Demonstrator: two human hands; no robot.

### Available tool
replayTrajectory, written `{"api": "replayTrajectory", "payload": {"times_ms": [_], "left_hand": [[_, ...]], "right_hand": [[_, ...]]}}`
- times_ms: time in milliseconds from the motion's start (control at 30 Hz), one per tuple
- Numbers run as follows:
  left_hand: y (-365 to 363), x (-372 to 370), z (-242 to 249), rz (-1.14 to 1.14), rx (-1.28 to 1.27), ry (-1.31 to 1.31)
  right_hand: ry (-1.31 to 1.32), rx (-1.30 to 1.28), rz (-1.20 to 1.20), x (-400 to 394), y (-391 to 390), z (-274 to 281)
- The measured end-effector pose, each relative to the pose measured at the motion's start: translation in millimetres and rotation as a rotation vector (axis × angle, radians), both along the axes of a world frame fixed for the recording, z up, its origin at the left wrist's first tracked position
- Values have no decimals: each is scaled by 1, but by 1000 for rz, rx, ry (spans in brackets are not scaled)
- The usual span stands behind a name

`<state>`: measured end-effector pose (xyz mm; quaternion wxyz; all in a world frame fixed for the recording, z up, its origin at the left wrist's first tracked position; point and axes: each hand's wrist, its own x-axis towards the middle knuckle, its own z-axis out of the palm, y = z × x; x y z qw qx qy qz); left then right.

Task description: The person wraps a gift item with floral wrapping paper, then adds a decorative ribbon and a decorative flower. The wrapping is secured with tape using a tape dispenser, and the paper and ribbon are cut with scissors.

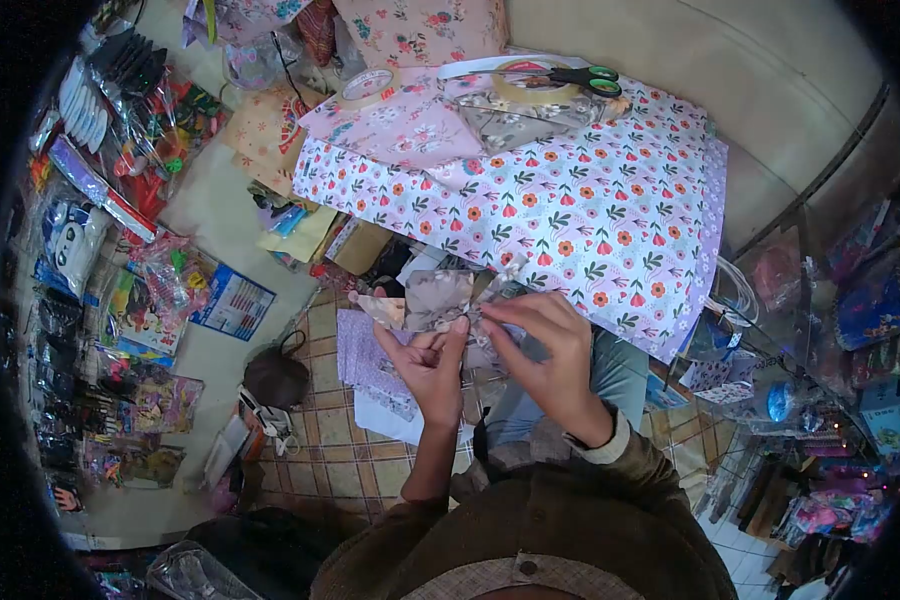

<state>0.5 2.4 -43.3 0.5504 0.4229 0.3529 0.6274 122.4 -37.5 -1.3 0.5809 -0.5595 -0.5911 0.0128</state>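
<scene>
In front of my body, a folded piece of grey floral wrapping paper [440, 291] is held up, with pointed folds sticking out at its sides. My left hand [428, 368] grips it from below, thumb near its lower middle and fingers behind. My right hand [550, 352] pinches the paper's right edge between thumb and fingertips. Beneath the hands lie lilac patterned sheets [360, 352], partly covered. Beyond them spreads a large white flowered wrapping sheet [570, 210].
On the sheets at the back rest scissors [595, 78], a roll of clear tape [535, 88] and another tape roll [368, 87]. Packaged goods [155, 310] line the left side. A dark round pouch [276, 377] lies on the left. Shelves with boxes [892, 412] stand at right.
</scene>
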Motion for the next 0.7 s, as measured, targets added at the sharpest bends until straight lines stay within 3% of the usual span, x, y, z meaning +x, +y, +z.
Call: {"api": "replayTrajectory", "payload": {"times_ms": [267, 700], "left_hand": [[-4, -7, 1, 47, 66, 194], [0, -7, -7, 12, 124, 49]], "right_hand": [[22, -36, -8, -2, -1, 2], [250, -93, 152, 0, 4, -4]]}}
